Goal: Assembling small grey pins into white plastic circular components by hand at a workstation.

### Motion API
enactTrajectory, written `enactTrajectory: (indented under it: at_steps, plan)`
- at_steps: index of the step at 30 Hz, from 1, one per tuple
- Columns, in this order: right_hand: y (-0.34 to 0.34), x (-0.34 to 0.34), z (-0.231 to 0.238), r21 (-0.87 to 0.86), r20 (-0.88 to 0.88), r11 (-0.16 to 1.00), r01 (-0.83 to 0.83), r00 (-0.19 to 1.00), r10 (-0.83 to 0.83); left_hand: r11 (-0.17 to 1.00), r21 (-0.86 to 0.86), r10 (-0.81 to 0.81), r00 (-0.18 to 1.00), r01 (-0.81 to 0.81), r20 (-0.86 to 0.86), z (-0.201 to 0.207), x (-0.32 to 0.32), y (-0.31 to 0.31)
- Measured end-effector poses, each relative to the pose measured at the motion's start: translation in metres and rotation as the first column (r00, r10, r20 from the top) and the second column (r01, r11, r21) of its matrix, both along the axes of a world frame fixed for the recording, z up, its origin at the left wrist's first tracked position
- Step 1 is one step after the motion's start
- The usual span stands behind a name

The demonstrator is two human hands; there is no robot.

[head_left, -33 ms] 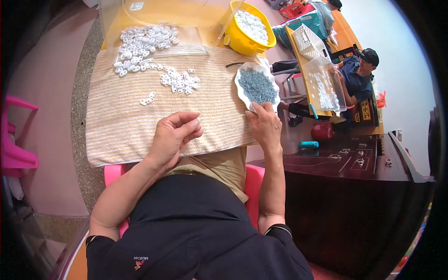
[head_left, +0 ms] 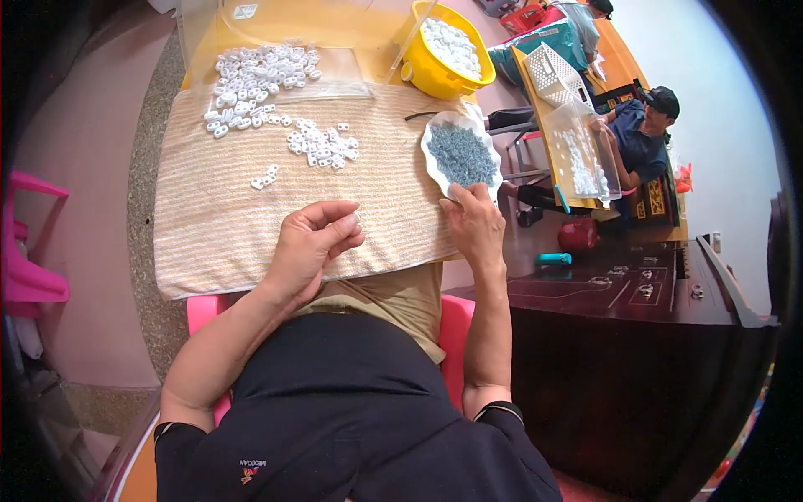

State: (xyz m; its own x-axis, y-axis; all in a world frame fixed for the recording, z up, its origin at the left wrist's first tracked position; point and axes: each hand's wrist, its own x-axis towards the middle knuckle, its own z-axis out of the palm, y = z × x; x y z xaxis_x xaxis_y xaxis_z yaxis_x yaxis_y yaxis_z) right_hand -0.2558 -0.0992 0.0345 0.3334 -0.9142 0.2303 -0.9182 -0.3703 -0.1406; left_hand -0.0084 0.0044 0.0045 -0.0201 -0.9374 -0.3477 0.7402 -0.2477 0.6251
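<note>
- White dish [head_left: 430,160] holds grey bits [head_left: 462,156]; yellow bucket [head_left: 432,79], white pieces [head_left: 452,50].
- Grey bits lie beside our curled right hand [head_left: 477,227], hold unclear.
- Our left hand [head_left: 311,240] pinches; contents unclear.

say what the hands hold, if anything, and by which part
The left hand apparently pinches something small, its part hidden; the right hand is at the white dish, its grip unclear.

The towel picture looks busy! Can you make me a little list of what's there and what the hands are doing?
Towel: striped, under both smaller groups of white pieces
White pieces: big pile far left, smaller cluster nearer, a few apart
Dish: white, wavy rim, holding blue-grey bits
Bucket: yellow, beyond the dish
Left hand: over the towel, curled; anything held is unclear
Right hand: at the dish's near edge
</note>
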Motion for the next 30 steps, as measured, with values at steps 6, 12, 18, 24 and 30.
enactTrajectory:
  at_steps: [6, 12, 18, 24, 30]
  plan:
    - [-0.004, -0.003, -0.007, 0.003, 0.018, 1.000, -0.006, 1.000, 0.006, 0.999, -0.028, -0.040, 0.999, 0.040, 0.010, -0.004, 0.000, 0.000]
    - [-0.007, -0.003, -0.008, 0.001, 0.127, 1.000, -0.026, 0.992, 0.026, 0.997, -0.044, -0.062, 0.998, 0.061, -0.022, -0.008, -0.001, 0.000]
    - [-0.013, -0.009, -0.019, -0.008, 0.246, 0.999, -0.053, 0.968, 0.053, 0.998, -0.015, -0.064, 0.998, 0.064, -0.025, -0.008, -0.003, 0.001]
    - [-0.014, -0.009, -0.024, -0.081, 0.294, 0.992, -0.097, 0.949, 0.117, 0.998, -0.006, -0.061, 0.998, 0.061, -0.029, -0.005, -0.003, 0.001]
    - [-0.010, -0.005, -0.030, -0.147, 0.333, 0.984, -0.104, 0.931, 0.148, 0.999, 0.003, -0.048, 0.999, 0.048, -0.023, -0.003, -0.004, 0.001]
